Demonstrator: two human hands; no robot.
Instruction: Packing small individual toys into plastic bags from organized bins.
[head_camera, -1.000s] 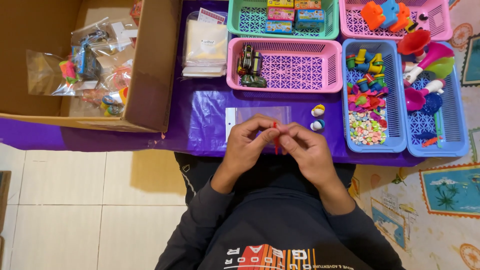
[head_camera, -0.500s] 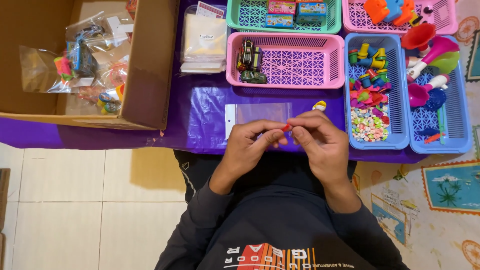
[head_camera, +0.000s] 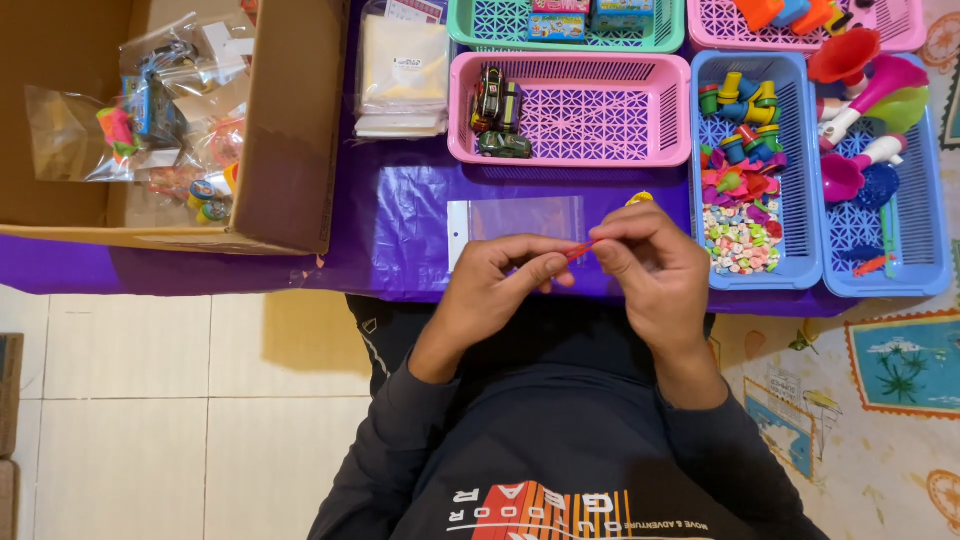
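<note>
Here, thin red strip (head_camera: 578, 250), pinched taut, fingers (head_camera: 545, 266)

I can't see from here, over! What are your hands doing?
Left hand and right hand pinch a small red piece between fingertips. Clear plastic bag lies flat beneath, on the purple cloth. Nothing blocks them.

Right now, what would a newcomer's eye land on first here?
First the two hands at centre: the left hand and right hand pinch a thin red piece between them, over a clear plastic bag on the purple table cover. Next the bright baskets beyond: a pink basket with toy cars and a blue basket of small coloured toys. At left stands an open cardboard box of bagged toys.
</note>
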